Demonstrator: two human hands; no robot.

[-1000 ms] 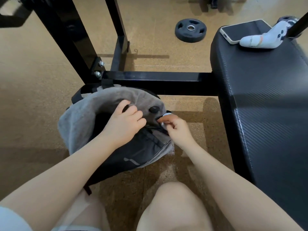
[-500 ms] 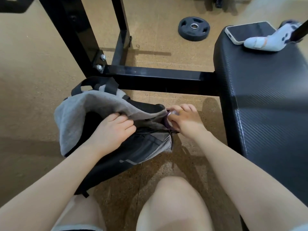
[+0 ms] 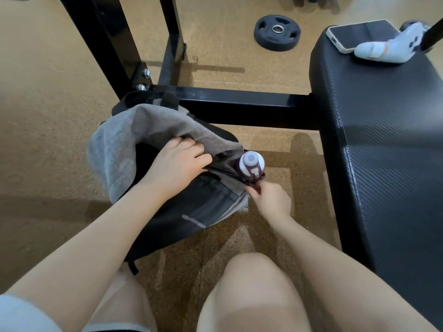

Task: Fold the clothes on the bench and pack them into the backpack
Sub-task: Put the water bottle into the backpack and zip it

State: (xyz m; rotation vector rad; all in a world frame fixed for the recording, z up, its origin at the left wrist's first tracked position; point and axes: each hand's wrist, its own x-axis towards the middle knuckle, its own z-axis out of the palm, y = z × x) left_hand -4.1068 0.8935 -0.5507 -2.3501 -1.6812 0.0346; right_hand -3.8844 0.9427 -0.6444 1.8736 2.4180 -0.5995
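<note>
Just one backpack (image 3: 191,212), two hands.

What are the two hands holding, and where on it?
The left hand grips the grey fabric flap of the black backpack at its opening edge. The right hand pinches the backpack's side by the purple-and-white bottle.

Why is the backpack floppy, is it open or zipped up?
Open. The backpack gapes on the floor, its grey lining showing; the left hand reaches inside, and the right hand pinches its edge.

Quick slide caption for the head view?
Left hand holds the backpack open; right hand pinches its side by the bottle.
</note>
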